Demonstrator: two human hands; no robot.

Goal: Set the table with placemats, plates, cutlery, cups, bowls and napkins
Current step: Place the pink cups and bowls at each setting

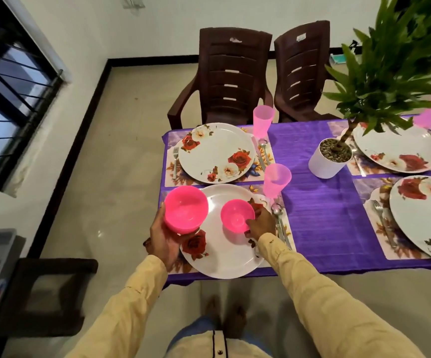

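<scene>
Room: white walls, pale tiled floor, barred window on the left; I am looking down at a table under a purple tablecloth (pixel 320 202).
Left hand (pixel 164 236): cupped under and around a large pink bowl (pixel 186 209), holding it up at the table's left edge. There may be more bowls nested inside; I cannot tell.
Right hand (pixel 259 223): its fingers pinch the right side of a small pink bowl (pixel 236 215).
Small pink bowl: upright over the near plate (pixel 224 257), towards its right rim. I cannot tell whether it is resting on the plate or just above it.
Near setting: a rose-patterned plate at the near-left corner, with a spoon (pixel 277 210) and a pink cup (pixel 276 179) to its right.
Far setting: the far plate (pixel 217 152) at the far-left corner has no bowl; a fork (pixel 175 161) lies to its left and a second cup (pixel 263 121) stands to its right.
Relation that counts: the bare far plate lies straight ahead of both hands along the left edge. The left hand's bowl looks nearer to it.
Beyond: a potted plant (pixel 329 158) stands mid-table, and two brown chairs (pixel 231 73) stand past the far edge.
</scene>
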